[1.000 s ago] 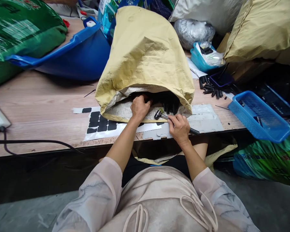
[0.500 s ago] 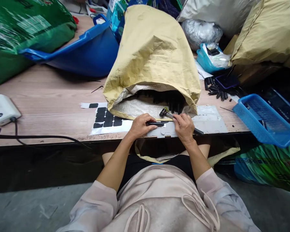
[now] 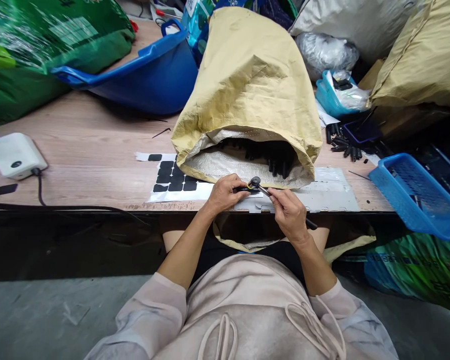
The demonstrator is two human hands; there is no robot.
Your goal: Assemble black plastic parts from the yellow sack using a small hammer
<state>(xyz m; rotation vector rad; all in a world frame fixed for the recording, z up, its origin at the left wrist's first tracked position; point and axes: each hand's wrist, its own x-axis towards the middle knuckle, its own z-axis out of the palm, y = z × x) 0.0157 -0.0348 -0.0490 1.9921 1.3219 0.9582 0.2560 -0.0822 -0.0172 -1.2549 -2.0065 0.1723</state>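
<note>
At the table's front edge, my left hand [image 3: 227,194] is closed on a slim black rod-like part [image 3: 243,189] that lies low over the grey board [image 3: 253,204]. My right hand [image 3: 290,212] grips a small hammer [image 3: 264,190] with a metal shaft; its black handle end sticks out below the palm. The hammer's round head is over the tip of the black part, and I cannot tell whether they touch. Just behind both hands, a yellow woven sack [image 3: 255,90] lies with its mouth towards me, and several black tubular parts [image 3: 277,162] show inside.
A white sheet with black stickers [image 3: 172,177] lies left of my hands. Further left are a white device [image 3: 18,156] with a cable and a blue basin [image 3: 146,75]. At right, a blue basket [image 3: 416,195] overhangs the table edge, near loose black parts [image 3: 347,145].
My right hand has brought the hammer's head down and left onto or near the tip of the black part. The whole view has shifted slightly. My left hand keeps its hold.
</note>
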